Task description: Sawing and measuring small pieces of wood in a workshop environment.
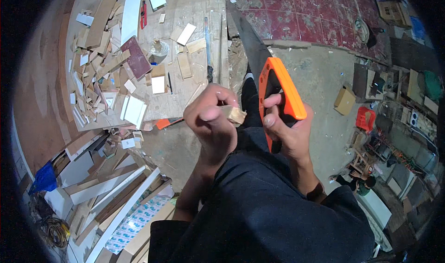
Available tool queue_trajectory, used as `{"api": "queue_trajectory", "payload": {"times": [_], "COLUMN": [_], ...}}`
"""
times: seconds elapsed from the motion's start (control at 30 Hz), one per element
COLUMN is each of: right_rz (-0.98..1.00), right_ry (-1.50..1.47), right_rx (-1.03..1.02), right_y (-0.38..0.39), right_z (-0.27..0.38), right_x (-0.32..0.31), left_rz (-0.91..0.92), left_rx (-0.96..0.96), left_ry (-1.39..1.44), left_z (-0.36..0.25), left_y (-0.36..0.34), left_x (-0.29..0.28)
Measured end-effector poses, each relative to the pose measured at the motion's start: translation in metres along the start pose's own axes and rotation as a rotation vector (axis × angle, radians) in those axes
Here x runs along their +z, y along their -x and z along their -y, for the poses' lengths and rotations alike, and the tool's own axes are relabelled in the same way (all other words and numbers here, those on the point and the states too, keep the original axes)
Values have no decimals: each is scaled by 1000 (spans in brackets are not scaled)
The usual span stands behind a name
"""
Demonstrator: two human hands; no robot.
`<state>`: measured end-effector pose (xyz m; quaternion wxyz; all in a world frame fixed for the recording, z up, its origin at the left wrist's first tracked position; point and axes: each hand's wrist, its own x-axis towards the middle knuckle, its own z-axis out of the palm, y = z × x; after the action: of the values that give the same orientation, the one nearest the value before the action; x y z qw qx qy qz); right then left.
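Observation:
My right hand (289,128) is closed round the orange and black handle of a hand saw (283,80). The saw's dark blade points away from me, toward the red tiled floor. To its left, my left hand (213,122) grips a small wood block (237,115), whose rough end faces the saw. Block and saw are apart. Just beyond my left hand, a steel ruler (207,45) lies along the right part of the worktable (185,94). A dark pencil (169,83) rests on the tabletop near a white-faced offcut (158,84).
Many wood offcuts (97,54) litter the table's left side, with a red utility knife (143,15) and a clear jar (159,48). Boards (111,189) are stacked at lower left. A red crate (365,118) and a cardboard box (345,101) stand on the right. Another person (364,184) is at far right.

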<state>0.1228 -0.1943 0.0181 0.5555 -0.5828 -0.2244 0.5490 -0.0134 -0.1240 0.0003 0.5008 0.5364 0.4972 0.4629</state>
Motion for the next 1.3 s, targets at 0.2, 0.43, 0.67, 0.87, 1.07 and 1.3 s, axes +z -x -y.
{"api": "queue_trajectory", "payload": {"times": [0.2,0.43,0.67,0.87,1.07,1.3], "right_rz": [96,86,-10,-91,-91,-133], "right_ry": [51,174,235,75,109,3], "right_rx": [-38,0,-93,-21,23,350], "right_y": [0,-5,-5,-15,-38,-94], "right_z": [5,1,-24,-55,-85,-137], "right_x": [5,0,3,-15,-45,-49], "left_rz": [72,141,178,60,163,412], "left_rx": [207,342,53,-86,-41,-50], "left_ry": [-153,-197,-209,-265,-604,-822], "left_z": [-3,3,10,17,54,260], "left_y": [-1,-6,0,-16,-58,-127], "left_x": [9,3,-6,-12,3,32]}}
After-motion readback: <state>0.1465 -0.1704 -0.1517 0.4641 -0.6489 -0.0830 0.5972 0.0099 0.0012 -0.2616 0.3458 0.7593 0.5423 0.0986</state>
